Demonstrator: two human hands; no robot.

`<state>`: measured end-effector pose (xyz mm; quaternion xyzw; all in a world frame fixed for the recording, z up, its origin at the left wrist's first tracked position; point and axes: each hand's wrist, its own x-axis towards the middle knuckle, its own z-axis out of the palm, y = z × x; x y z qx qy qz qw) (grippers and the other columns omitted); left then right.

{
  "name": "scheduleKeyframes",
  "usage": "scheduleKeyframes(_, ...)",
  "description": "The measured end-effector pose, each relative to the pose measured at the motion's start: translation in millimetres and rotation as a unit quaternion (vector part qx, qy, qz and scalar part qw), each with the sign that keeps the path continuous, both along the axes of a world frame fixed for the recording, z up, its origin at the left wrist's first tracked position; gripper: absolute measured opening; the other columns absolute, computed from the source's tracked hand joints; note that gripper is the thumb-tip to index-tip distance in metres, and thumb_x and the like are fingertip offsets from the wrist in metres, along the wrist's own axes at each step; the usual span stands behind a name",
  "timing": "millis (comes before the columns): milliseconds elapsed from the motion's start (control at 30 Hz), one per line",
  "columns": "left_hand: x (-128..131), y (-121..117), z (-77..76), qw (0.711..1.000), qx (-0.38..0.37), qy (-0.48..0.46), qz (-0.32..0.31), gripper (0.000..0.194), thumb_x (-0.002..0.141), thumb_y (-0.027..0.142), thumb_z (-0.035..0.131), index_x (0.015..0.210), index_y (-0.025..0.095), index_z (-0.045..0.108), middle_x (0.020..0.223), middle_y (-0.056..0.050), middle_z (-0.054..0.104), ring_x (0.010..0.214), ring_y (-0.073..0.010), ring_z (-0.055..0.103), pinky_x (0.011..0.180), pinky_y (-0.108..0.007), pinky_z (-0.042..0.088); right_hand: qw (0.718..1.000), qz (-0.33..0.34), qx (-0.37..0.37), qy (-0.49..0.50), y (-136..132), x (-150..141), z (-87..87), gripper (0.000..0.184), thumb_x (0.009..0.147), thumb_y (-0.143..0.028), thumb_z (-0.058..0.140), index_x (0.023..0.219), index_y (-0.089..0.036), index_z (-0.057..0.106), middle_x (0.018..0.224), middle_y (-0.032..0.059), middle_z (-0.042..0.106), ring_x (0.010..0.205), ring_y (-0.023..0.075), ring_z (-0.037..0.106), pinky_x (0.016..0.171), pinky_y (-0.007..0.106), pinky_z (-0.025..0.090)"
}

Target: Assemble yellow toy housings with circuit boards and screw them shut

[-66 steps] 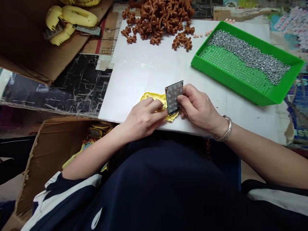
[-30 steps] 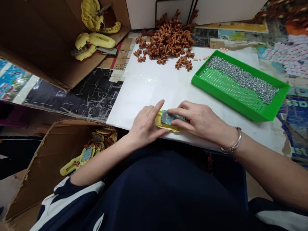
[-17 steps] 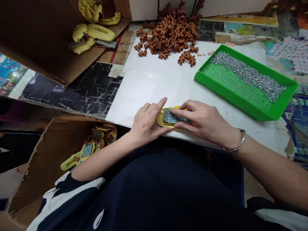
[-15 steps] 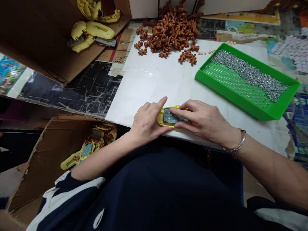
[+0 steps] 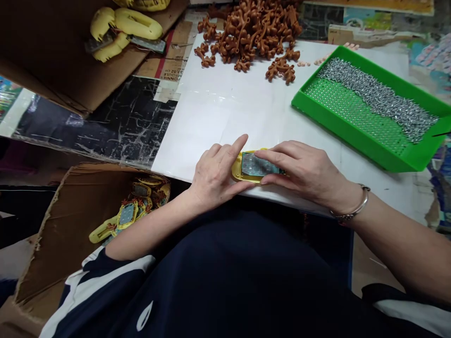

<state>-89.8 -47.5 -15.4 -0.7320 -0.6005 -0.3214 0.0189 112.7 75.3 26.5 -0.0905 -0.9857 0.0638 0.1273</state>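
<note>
A yellow plastic shell (image 5: 237, 169) lies at the near edge of the white table (image 5: 229, 112), with a small green circuit board (image 5: 256, 165) set flat inside it. My left hand (image 5: 216, 176) grips the shell's left end, thumb along its near side and index finger raised. My right hand (image 5: 303, 171) covers the shell's right end, its fingers pressed flat on the board.
A pile of brown plastic parts (image 5: 252, 33) lies at the table's far edge. A green tray (image 5: 355, 136) with several metal screws (image 5: 380, 98) stands at the right. Cardboard boxes at upper left (image 5: 52, 80) and lower left (image 5: 70, 225) hold yellow shells (image 5: 120, 28).
2.2 s ago my right hand held the board upright over the shell. Since then the board has been laid flat into the shell, and both hands have stayed pressed on it.
</note>
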Motion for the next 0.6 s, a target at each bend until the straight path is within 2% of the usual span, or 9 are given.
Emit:
scheduleKeyframes(167,-0.6,0.4,0.7,1.000,0.010,0.001,-0.004,0.081,0.093,0.069,0.049,0.149,0.013,0.036,0.103,-0.010,0.069,0.086,-0.0218,0.060,0.077,-0.036,0.050,0.999,0.016,0.013,0.036,0.8,1.3,-3.0,0.045,0.100,-0.051,0.044,0.109,-0.016,0.070,0.096,0.0122,0.070,0.080,0.0187,0.061,0.071,0.030,0.050)
scheduleKeyframes(333,0.7,0.3,0.8,1.000,0.003,0.007,0.007,0.082,0.092,0.071,0.049,0.150,0.014,0.036,0.104,-0.010,0.069,0.085,-0.0213,0.059,0.077,-0.035,0.049,0.999,0.019,-0.007,0.033,1.7,2.7,-5.6,0.043,0.100,-0.051,0.042,0.110,-0.020,0.071,0.095,0.0109,0.069,0.082,0.0195,0.060,0.072,0.032,0.048)
scheduleKeyframes(600,1.9,-0.9,0.0,1.000,-0.008,0.000,0.016,0.083,0.092,0.072,0.047,0.150,0.015,0.037,0.105,-0.011,0.069,0.086,-0.0224,0.059,0.078,-0.036,0.050,0.998,0.021,0.052,0.024,1.1,1.4,-4.5,0.046,0.102,-0.051,0.038,0.105,-0.021,0.073,0.091,0.0092,0.069,0.076,0.0176,0.058,0.067,0.030,0.047)
